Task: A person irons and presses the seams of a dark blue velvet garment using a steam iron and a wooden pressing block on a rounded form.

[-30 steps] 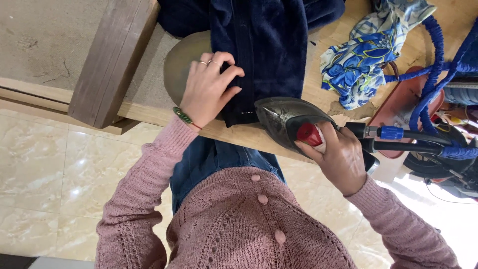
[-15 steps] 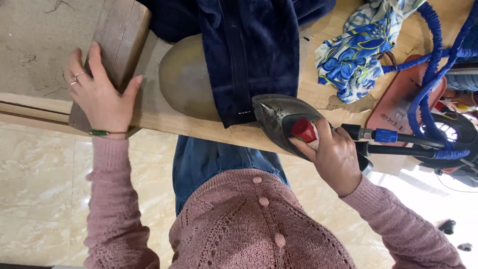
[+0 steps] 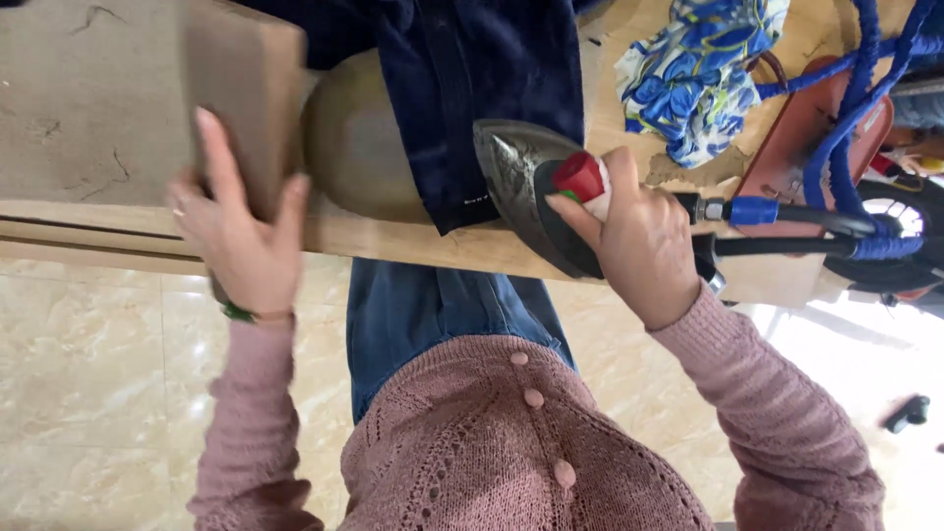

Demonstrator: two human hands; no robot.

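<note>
Pink knitted sleeves lead up to both hands at the near edge of a wooden table (image 3: 413, 251). The right hand (image 3: 639, 241) is closed around the handle of a heavy metal iron (image 3: 526, 192), fingers wrapped over a red grip (image 3: 580, 177) with the thumb alongside it; the iron's pointed sole rests on the table edge, its tip touching the lower hem of a dark navy garment (image 3: 482, 98) draped over a rounded olive-brown pressing form (image 3: 354, 147). From the back of the iron a dark rod with a blue collar runs right toward a blue braided cord (image 3: 855, 98) that loops over a reddish-orange board (image 3: 806, 138). Just beyond the iron lies a crumpled blue, white and yellow patterned cloth (image 3: 698, 74). The left hand (image 3: 241, 236) is well apart from the iron, at the left side of the table, its fingers spread and laid flat against a thick wooden block (image 3: 246, 98) that stands on the tabletop, the thumb on the block's right side; a ring shows on one finger and a green bracelet (image 3: 236, 313) on the wrist. Below the table are blue jeans and a pale marbled tile floor (image 3: 98, 393).
</note>
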